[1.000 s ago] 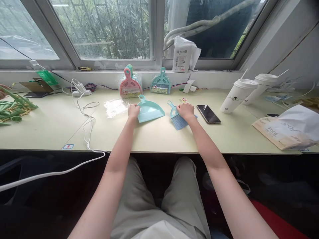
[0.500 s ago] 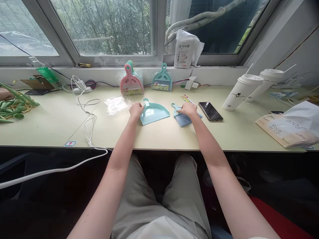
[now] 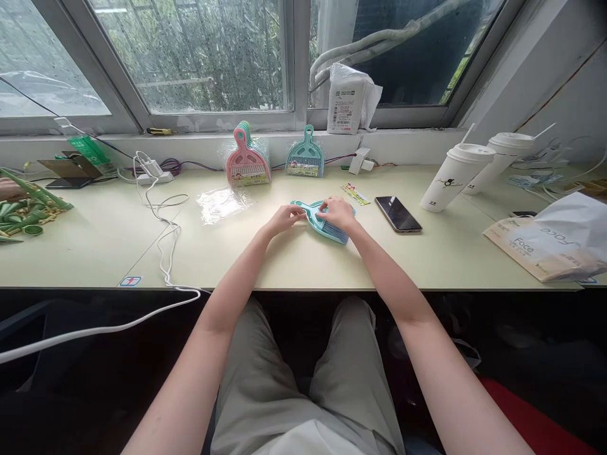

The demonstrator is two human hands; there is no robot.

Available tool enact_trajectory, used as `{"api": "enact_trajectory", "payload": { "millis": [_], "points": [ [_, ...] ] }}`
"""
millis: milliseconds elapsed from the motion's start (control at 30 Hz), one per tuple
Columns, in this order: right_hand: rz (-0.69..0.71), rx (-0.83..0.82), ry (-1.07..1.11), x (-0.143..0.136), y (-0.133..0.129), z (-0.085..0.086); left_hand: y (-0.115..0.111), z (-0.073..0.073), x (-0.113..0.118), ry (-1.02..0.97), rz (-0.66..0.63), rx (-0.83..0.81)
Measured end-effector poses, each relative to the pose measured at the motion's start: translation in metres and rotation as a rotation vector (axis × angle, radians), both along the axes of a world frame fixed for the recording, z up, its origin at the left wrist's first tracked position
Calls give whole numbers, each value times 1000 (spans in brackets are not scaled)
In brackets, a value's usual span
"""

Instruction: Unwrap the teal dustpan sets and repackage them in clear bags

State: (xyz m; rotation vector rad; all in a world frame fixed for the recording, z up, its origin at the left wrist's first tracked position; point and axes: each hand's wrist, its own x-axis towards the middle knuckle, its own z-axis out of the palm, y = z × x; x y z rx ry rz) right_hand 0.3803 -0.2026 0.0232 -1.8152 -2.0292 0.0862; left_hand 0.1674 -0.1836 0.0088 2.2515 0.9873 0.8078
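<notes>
Our left hand pinches the small teal plastic dustpan handle mid-counter; our right hand presses the blue-bristled brush into it.

The teal mini dustpan lies flat on the table, handle pointing left, with the blue-bristled brush nested on it.

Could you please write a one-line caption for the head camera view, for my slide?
Both hands, left hand and right hand, press a blue brush into a teal dustpan on the desk.
</notes>
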Motion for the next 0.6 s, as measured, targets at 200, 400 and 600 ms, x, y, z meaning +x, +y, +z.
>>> {"api": "enact_trajectory", "payload": {
  "millis": [200, 400, 600],
  "points": [
    [73, 34, 58, -2, 4, -10, 1, -1, -7, 233, 218, 486],
    [212, 60, 149, -3, 10, -17, 1, -3, -9, 455, 139, 644],
    [251, 81, 219, 1, 21, -27, -1, -4, -4, 559, 8, 722]
  ]
}}
